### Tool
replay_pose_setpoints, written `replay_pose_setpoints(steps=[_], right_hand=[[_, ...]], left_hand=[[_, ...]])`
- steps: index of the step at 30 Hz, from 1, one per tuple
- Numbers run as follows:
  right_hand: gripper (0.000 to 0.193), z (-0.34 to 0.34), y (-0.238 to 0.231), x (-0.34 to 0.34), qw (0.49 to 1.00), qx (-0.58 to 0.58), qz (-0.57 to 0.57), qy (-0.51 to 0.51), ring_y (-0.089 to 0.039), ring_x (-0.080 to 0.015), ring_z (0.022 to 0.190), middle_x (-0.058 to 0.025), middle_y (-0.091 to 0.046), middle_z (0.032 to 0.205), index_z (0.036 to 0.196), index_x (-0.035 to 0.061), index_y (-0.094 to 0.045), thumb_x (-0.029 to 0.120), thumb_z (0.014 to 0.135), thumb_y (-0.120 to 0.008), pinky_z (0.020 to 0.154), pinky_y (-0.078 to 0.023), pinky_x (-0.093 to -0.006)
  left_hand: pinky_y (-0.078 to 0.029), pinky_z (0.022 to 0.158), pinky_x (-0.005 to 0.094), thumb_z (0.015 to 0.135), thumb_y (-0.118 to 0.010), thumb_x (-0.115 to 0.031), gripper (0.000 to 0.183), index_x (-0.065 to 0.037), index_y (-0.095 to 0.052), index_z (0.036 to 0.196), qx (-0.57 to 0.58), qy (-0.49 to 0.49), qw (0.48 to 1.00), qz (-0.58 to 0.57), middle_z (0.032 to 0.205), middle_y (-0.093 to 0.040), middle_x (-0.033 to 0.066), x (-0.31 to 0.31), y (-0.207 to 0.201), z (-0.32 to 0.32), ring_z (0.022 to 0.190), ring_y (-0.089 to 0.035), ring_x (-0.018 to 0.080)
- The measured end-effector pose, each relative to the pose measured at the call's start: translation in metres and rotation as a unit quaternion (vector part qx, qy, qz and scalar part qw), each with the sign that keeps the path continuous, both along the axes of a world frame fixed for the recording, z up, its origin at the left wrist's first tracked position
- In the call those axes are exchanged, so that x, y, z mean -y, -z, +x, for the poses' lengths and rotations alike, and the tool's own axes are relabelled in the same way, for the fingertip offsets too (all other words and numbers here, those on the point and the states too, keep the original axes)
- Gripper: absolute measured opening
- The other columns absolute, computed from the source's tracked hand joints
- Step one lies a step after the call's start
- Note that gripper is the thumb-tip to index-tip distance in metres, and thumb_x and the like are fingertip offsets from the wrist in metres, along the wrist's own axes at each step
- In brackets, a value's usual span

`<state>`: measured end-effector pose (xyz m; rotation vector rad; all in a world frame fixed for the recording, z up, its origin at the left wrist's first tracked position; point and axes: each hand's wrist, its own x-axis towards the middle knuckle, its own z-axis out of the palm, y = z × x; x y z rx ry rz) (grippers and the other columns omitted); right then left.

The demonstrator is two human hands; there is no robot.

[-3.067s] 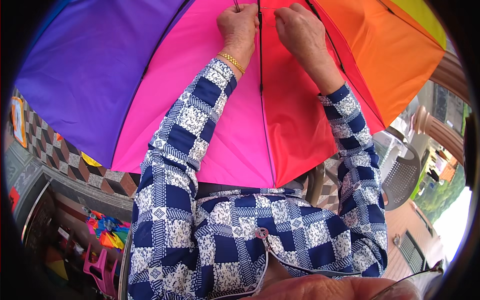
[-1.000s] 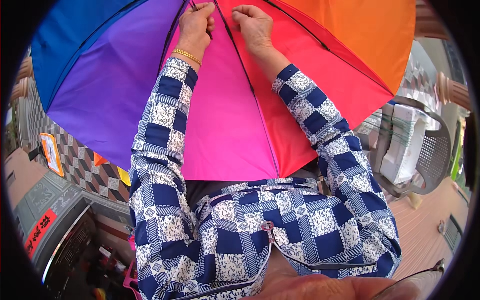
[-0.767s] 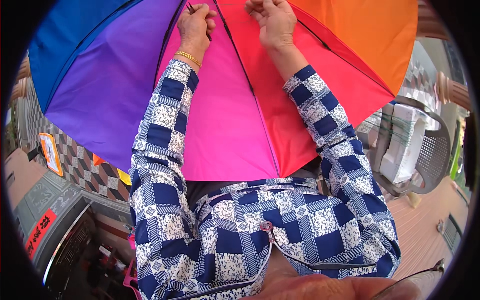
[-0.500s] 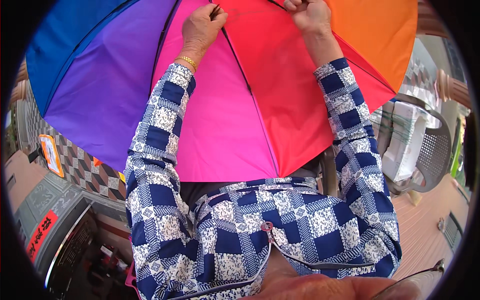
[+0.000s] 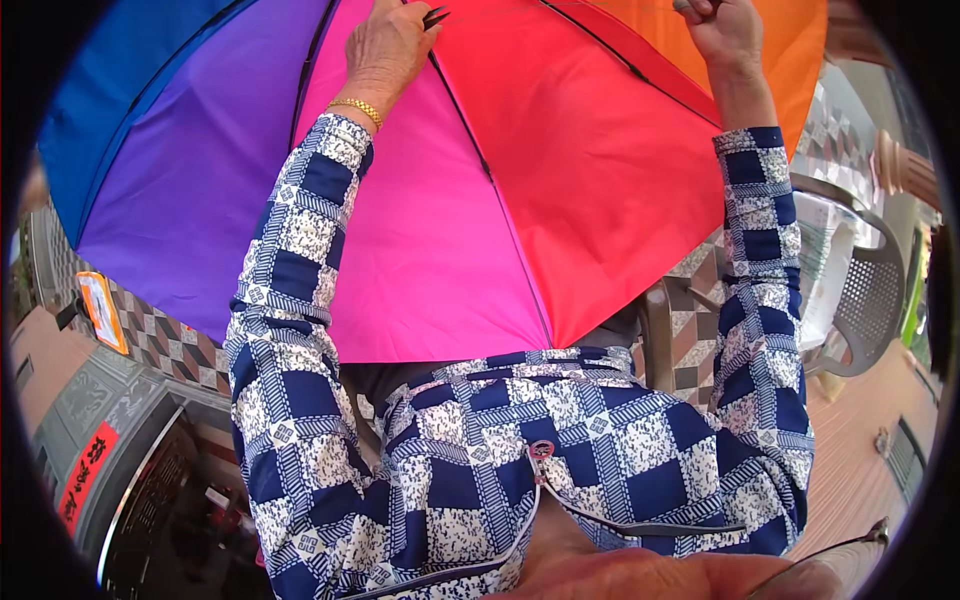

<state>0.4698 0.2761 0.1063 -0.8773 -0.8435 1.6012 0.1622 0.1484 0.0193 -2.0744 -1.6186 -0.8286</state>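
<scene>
The umbrella has one rib slanting away leftward. Beside it, left hand grips a dark tool; right of it, right hand is curled closed (contents unclear)

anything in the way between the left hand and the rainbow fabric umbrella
Nothing visible stands between the left hand and the multicoloured fabric umbrella: the hand, holding a thin, dark, pointed tool, is over the pink fabric panel near a slim black rib. Whether it touches the fabric is unclear.
</scene>
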Motion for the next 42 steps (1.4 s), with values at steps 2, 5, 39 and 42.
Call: replay_pose_setpoints(steps=[2, 5, 39, 42], right_hand=[[0.007, 0.008, -0.014, -0.001, 0.998, 0.047, 0.031, -0.006, -0.035, -0.0080, 0.043, 0.0027, -0.042, 0.061, 0.097, 0.0106, -0.051, 0.016, 0.093, -0.049, 0.041, -0.028, -0.0239], [0.008, 0.052, -0.022, -0.031, 0.723, -0.526, -0.347, -0.283, -0.034, -0.0079, 0.043, 0.0029, -0.041, 0.061, 0.098, 0.0095, -0.050, 0.016, 0.093, -0.049, 0.040, -0.028, -0.0230], [0.016, 0.038, -0.021, 0.044, 0.621, -0.695, -0.118, -0.343, -0.037, -0.0053, 0.044, 0.0040, -0.043, 0.062, 0.106, 0.0078, -0.054, 0.021, 0.098, -0.048, 0.041, -0.031, -0.0196], [0.016, 0.042, -0.020, 0.045, 0.625, -0.691, -0.119, -0.344, -0.037, -0.0053, 0.044, 0.0040, -0.043, 0.061, 0.105, 0.0078, -0.054, 0.021, 0.097, -0.048, 0.041, -0.031, -0.0196]], left_hand=[[-0.038, 0.045, 0.0252, 0.083, -0.064, -0.014, 0.007, -0.011, -0.062, 0.077, -0.008, 0.004, 1.000, 0.003, 0.056, -0.049, 0.0007, 0.002, 0.004, -0.001, 0.049, -0.049, 0.0127], [-0.035, 0.044, 0.0234, 0.084, -0.064, -0.015, 0.008, -0.010, -0.062, 0.078, -0.028, 0.007, 1.000, 0.011, 0.057, -0.049, -0.0008, 0.013, 0.015, -0.006, 0.047, -0.047, 0.0099], [-0.048, 0.063, 0.0382, 0.086, -0.062, -0.027, 0.027, 0.000, -0.062, 0.086, -0.046, -0.051, 0.893, -0.444, 0.074, -0.061, 0.0143, 0.007, -0.011, 0.004, 0.068, -0.061, 0.0297], [-0.048, 0.063, 0.0374, 0.084, -0.064, -0.028, 0.028, 0.000, -0.063, 0.085, 0.131, -0.076, 0.878, -0.455, 0.075, -0.062, 0.0139, 0.009, 0.007, -0.010, 0.070, -0.062, 0.0283]])
